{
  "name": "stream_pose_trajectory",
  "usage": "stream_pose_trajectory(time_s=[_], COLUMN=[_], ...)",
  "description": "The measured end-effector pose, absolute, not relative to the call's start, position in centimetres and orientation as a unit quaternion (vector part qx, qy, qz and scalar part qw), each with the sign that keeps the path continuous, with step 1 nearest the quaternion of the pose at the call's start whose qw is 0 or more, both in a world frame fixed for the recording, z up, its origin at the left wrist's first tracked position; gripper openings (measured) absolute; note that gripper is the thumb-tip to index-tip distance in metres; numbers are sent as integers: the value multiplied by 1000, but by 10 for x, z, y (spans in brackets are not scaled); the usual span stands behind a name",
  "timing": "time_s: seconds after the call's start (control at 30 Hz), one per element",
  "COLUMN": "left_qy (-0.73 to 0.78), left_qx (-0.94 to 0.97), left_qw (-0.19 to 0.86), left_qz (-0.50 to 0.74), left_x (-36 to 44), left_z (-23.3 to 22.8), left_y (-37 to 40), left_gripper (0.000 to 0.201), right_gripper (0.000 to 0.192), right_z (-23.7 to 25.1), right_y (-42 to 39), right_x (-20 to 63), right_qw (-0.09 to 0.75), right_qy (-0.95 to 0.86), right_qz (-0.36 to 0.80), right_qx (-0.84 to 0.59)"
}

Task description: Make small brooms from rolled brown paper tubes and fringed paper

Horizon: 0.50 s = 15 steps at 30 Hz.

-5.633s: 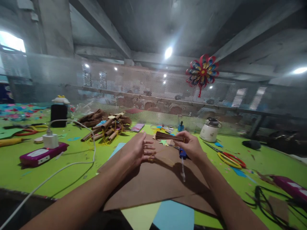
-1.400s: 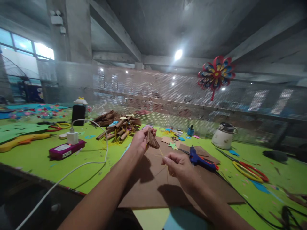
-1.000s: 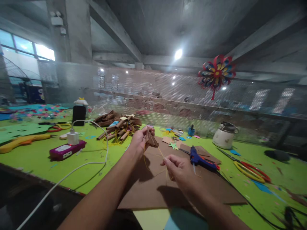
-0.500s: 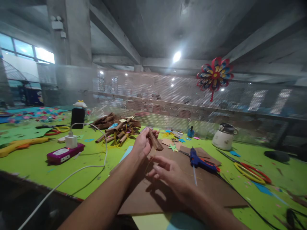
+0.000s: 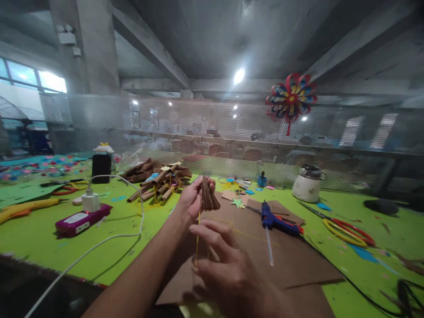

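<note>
My left hand (image 5: 192, 198) is closed on a folded brown paper fan (image 5: 208, 196), its pleats spreading downward to the right. A thin yellow string (image 5: 198, 240) runs straight down from the fan to the thumb of my right hand (image 5: 228, 260). That hand is closed on the string, with the index finger raised apart from the thumb and the grip itself partly hidden. Beneath both hands lies a brown cardboard sheet (image 5: 298, 265), and more yellow string trails across it.
A blue glue gun (image 5: 278, 223) lies right of my hands, with scissors (image 5: 346, 232) and a white jug (image 5: 306, 183) beyond. Brown paper rolls (image 5: 162, 183) are piled at back left. A purple power strip (image 5: 82, 219) with a white cable (image 5: 142, 207) sits left.
The fan has turned so its pleats face me and spread wider. My right hand has moved down and nearer, and the string now hangs straight between the hands. The view has shifted slightly.
</note>
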<state>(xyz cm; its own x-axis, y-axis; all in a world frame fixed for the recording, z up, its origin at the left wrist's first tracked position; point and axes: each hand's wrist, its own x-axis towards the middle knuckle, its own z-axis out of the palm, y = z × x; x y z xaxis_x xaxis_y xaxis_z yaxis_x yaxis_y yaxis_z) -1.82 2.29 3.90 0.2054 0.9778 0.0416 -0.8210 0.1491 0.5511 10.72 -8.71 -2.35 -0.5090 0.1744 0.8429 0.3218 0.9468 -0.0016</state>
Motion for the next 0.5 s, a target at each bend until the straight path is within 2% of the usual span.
stream_pose_trajectory(time_s=[0.1,0.23,0.5], left_qy=[182,176,159], left_qx=[234,244,259], left_qw=[738,743,734], left_qz=[606,598,607], left_x=[-15,-13,-16], left_z=[43,43,24], left_y=[18,16,35], left_gripper=[25,25,19], right_gripper=[4,7,26], right_z=[-26,-31,-31], right_y=[-82,-81,-86], right_x=[104,100,102], right_qw=[470,482,462], right_qy=[-876,-873,-873], right_qz=[-56,-25,-42], right_qx=[-88,-65,-152])
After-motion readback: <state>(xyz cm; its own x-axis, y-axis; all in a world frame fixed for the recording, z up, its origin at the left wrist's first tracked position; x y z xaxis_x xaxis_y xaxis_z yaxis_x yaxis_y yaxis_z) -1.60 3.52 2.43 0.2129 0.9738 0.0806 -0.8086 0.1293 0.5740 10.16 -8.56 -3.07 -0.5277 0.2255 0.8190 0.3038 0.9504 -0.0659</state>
